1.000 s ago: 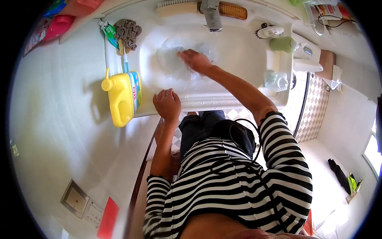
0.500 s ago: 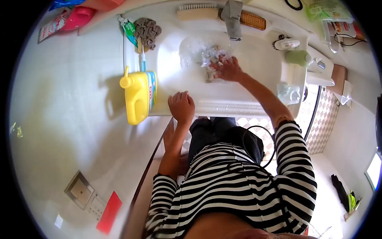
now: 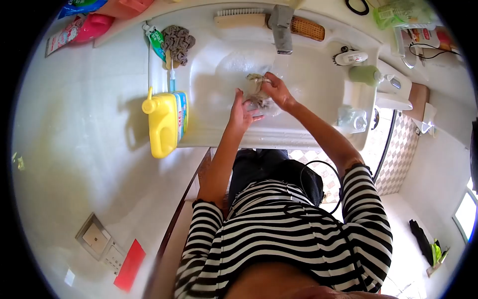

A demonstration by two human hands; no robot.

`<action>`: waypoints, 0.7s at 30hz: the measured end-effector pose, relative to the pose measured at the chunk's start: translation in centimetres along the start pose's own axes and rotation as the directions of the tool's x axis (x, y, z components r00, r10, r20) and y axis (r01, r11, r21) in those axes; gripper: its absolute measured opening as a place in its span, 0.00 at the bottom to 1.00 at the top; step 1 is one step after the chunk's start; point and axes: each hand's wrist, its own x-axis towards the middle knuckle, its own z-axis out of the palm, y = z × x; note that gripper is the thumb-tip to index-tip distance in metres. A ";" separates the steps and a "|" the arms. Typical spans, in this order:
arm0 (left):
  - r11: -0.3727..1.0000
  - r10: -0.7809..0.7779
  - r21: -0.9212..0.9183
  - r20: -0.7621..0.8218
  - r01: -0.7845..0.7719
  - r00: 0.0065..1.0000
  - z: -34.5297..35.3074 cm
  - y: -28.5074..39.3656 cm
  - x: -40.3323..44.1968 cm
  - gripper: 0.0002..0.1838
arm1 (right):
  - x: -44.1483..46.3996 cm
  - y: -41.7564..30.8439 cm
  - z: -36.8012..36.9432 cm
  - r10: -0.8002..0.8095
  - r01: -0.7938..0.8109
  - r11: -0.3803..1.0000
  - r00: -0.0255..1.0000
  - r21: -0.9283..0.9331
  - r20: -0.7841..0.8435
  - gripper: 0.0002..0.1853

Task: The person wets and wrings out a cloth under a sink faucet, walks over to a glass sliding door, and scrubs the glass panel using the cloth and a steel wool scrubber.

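A wet, pale greyish cloth (image 3: 257, 88) is bunched up over the white sink basin (image 3: 318, 84). My right hand (image 3: 280, 92) is closed around its upper right side, and the rest hangs down toward the basin floor. My left hand (image 3: 243, 113) is just left of the cloth, palm turned toward it with fingers apart. Whether those fingertips touch the cloth's lower edge, I cannot tell. Above both hands is the grey faucet (image 3: 282, 32).
A yellow jug (image 3: 163, 124) stands at the sink's left edge, below a brown bunched cloth (image 3: 177, 45) and a green tube (image 3: 156, 42). Brushes (image 3: 240, 20) lie behind the basin. On the right rim are a green bottle (image 3: 364, 74) and a clear plastic item (image 3: 351, 118).
My left hand has moved from the sink's front edge up into the basin beside the cloth. My right hand has gone from spread over the cloth to gripping it, and splashing has lessened.
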 end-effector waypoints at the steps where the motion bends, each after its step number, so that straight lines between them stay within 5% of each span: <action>1: 0.992 -0.013 -0.118 0.212 0.039 0.977 -0.3 -0.1 1.2 0.36 | -1.4 -2.3 1.3 0.004 -0.006 0.991 1.000 0.132 0.013 0.10; 2: 0.970 -0.001 -0.222 0.415 0.102 0.910 -0.2 -0.2 2.0 0.36 | -2.2 -2.5 0.9 -0.191 0.191 0.982 0.981 0.009 0.042 0.14; 4: 0.956 0.083 -0.288 0.453 0.057 0.887 0.3 -0.4 3.4 0.35 | -4.5 -6.2 1.8 -0.079 0.068 0.994 0.986 0.082 0.146 0.19; 7: 0.992 0.077 -0.125 0.406 -0.028 0.910 1.4 -0.4 4.3 0.28 | -4.7 -3.8 0.7 -0.396 0.476 0.759 0.879 -0.444 0.266 0.16; 10: 0.977 0.154 -0.175 0.177 -0.123 0.972 2.3 -0.5 5.0 0.23 | -3.8 -1.5 -0.2 -0.343 0.199 0.820 0.921 -0.536 -0.184 0.15; 11: 0.977 0.204 -0.100 0.181 -0.188 0.962 2.7 -0.7 4.1 0.23 | -2.4 0.5 -1.4 -0.515 0.217 0.650 0.831 -0.728 -0.211 0.13; 12: 0.976 0.216 -0.043 0.117 -0.212 0.969 2.7 -0.8 4.5 0.22 | -0.6 3.3 -3.3 -0.495 0.129 0.610 0.833 -0.782 -0.248 0.12; 14: 0.968 0.241 0.072 -0.017 -0.240 0.970 2.2 -1.5 5.3 0.22 | 2.1 6.3 -5.8 0.076 -0.174 0.962 0.911 -0.210 -0.406 0.17; 17: 0.990 0.077 0.122 -0.031 -0.073 0.997 1.3 -1.5 5.1 0.30 | 3.3 6.0 -4.1 0.050 -0.420 0.698 0.836 -0.580 -0.546 0.25; 20: 0.980 0.053 0.193 -0.061 -0.040 0.997 0.4 -1.6 4.7 0.35 | 1.4 2.9 -0.1 0.118 -0.289 0.269 0.957 -0.919 -0.266 0.33; 21: 0.983 0.082 0.173 -0.092 -0.065 0.992 0.9 -1.6 4.1 0.34 | 0.0 2.7 0.9 0.010 -0.165 0.225 0.986 -0.960 -0.167 0.30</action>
